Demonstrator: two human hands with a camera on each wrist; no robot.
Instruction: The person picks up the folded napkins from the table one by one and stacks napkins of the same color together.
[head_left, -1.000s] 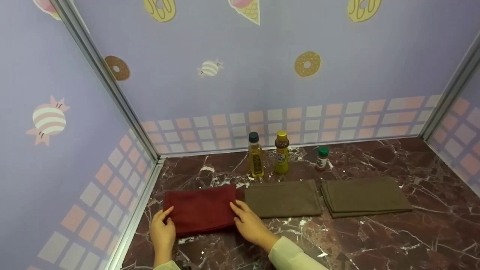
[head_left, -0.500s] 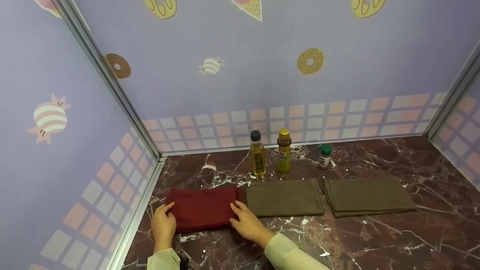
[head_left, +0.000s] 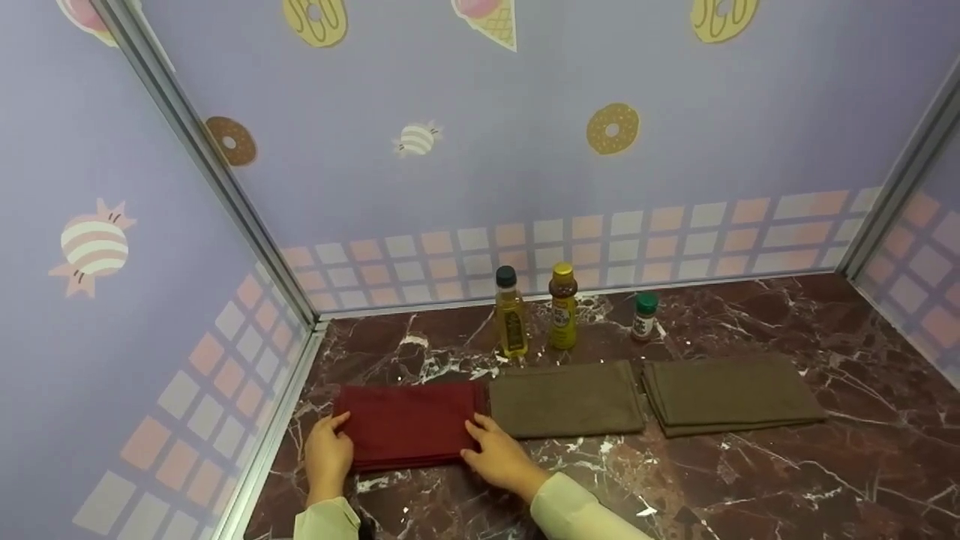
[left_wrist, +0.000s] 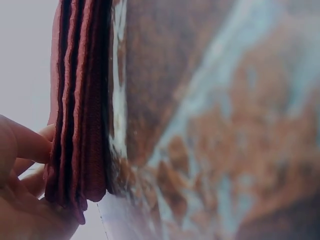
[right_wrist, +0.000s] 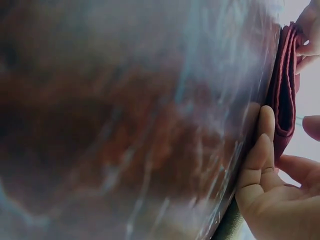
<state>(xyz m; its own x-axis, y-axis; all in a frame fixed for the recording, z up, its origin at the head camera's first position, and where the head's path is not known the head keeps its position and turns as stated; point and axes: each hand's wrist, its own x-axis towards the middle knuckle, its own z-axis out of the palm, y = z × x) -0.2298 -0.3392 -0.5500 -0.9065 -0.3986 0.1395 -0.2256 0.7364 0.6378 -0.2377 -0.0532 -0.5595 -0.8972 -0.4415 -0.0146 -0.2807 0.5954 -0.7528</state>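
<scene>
Flat near the left end of the marble-patterned table, the matte, layered red cloth should handle light, soft and floppy, best held by its short ends, where left hand and right hand touch it, fingers apart, unclamped.

Soft dim light, blurred wrist-view tabletop

Three cloths, three bottles, two hands
</scene>
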